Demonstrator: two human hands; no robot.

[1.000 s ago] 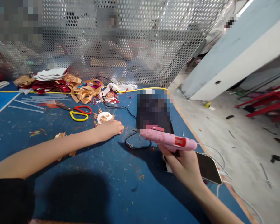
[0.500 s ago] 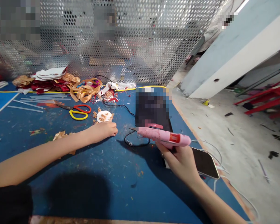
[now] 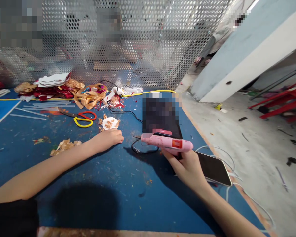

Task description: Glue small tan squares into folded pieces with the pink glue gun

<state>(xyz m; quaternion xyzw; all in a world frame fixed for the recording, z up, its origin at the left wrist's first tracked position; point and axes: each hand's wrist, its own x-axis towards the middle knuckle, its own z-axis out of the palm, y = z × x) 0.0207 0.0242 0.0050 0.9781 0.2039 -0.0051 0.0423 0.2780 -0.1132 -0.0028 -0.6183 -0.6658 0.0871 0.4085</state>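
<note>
My right hand point(image 3: 188, 164) is wrapped round the handle of a pink hot glue gun point(image 3: 162, 141), held above the table with its narrow metal nozzle pointing left. My left hand point(image 3: 111, 137) rests low over the table, its fingers curled together; whatever they may hold is hidden. Just beyond that hand lies a white disc point(image 3: 110, 123) with tan ribbon scraps stuck on it and around it. Scissors point(image 3: 84, 119) with one red and one yellow handle lie farther left. Beside my left forearm sits a small heap of tan ribbon pieces point(image 3: 65, 146).
A dark tablet-like screen point(image 3: 160, 112), partly blurred, stands behind the glue gun. A phone point(image 3: 213, 168) and white cables lie by the right edge. Clear glue sticks point(image 3: 34, 113), ribbon point(image 3: 92, 95) and red fabric point(image 3: 51, 92) lie toward the perforated metal panel point(image 3: 138, 49) at the back.
My right hand has moved slightly left with the glue gun, its nozzle now closer to my left hand. The left hand has barely shifted; more of the ribbon heap shows beside the forearm.
</note>
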